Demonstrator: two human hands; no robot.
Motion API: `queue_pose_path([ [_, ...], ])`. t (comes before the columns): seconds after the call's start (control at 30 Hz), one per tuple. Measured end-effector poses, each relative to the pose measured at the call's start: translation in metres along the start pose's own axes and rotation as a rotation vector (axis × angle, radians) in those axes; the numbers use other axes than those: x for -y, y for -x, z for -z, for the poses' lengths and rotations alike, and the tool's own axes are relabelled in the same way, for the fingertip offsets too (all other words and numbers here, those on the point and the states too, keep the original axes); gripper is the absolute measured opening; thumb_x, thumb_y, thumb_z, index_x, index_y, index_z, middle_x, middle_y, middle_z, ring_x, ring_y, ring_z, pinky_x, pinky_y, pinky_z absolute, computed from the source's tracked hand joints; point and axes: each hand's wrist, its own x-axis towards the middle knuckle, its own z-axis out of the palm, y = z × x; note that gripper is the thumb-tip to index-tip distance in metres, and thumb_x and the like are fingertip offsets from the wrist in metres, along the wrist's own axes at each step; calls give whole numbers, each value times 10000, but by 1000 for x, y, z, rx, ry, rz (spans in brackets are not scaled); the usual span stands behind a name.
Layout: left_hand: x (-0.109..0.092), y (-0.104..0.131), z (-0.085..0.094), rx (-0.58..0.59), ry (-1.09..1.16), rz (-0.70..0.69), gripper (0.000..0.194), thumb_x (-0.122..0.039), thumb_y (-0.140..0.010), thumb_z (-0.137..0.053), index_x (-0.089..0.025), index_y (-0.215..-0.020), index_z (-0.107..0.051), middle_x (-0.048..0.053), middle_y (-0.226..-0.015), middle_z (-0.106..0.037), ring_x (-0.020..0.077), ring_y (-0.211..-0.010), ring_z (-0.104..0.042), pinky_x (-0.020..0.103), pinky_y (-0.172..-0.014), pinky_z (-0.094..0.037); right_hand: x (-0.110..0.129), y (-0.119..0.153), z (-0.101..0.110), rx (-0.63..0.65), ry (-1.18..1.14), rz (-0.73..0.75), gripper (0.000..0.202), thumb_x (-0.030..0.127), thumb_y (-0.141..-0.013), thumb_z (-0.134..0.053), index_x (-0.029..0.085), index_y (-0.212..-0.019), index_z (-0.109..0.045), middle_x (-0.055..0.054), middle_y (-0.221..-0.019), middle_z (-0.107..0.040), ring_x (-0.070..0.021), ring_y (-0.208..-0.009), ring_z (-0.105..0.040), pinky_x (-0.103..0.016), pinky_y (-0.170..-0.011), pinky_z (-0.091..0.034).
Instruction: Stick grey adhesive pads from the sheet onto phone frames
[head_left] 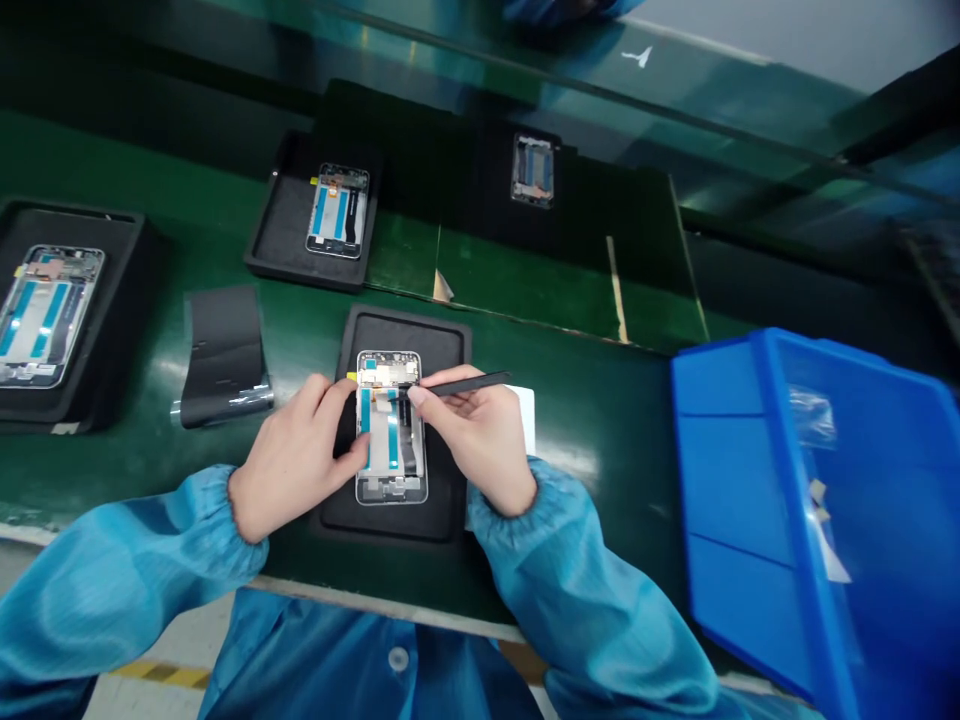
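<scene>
An opened phone [384,440] with blue strips and a black ribbon lies on a black tray [450,340] in front of me. At its left edge, my left hand [300,450] grips the frame between thumb and fingers. My right hand [484,430] pinches a dark, slim tool [469,384], probably tweezers, above the upper part of the phone. The tool's tip is near the lower edge of the circuit board. Part of a white item [527,415] shows behind my right hand.
More opened phones sit on black trays at the far left [112,330], upper left [262,235] and upper middle. Black sheets [225,350] lie left of my hands. At the right stands a blue bin [731,480] holding clear plastic pieces. A raised green board [525,290] crosses behind.
</scene>
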Motion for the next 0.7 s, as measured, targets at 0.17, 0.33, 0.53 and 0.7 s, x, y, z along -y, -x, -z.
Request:
queue_pose_path([
  [0.17,3,3,-7,-66,45,-42,470,-363,-931,-548,-188,-1357,-454,67,-1072,-568,230,-883,-669,356,-717,-588,-1,1,-3,-40,88,-17,230,351,-753,-832,186,-825,-690,-17,-686,-740,-163,-601,-716,-258,-553,-583],
  [0.33,4,4,-13,-121,64,-68,479,-380,-927,-547,-172,-1348,-458,85,-1066,-574,244,-893,-673,376,-731,-599,-2,4,-6,-106,198,28,137,297,-787,-808,201,-836,-724,-16,-738,-757,-153,-622,-719,-247,-568,-592],
  [0.53,4,2,-11,-121,67,-81,467,-356,-920,-549,-169,-1339,-463,73,-1020,-564,225,-838,-664,352,-687,-595,0,4,-8,-129,258,50,106,268,-788,-810,206,-834,-736,-19,-765,-765,-158,-637,-729,-252,-571,-608],
  [0.7,4,3,-12,-102,74,-78,479,-361,-915,-561,-177,-1346,-460,72,-1028,-557,221,-833,-657,355,-685,-597,-1,7,-7,-142,300,68,102,252,-791,-812,209,-849,-740,-14,-747,-763,-146,-606,-710,-231,-529,-579],
])
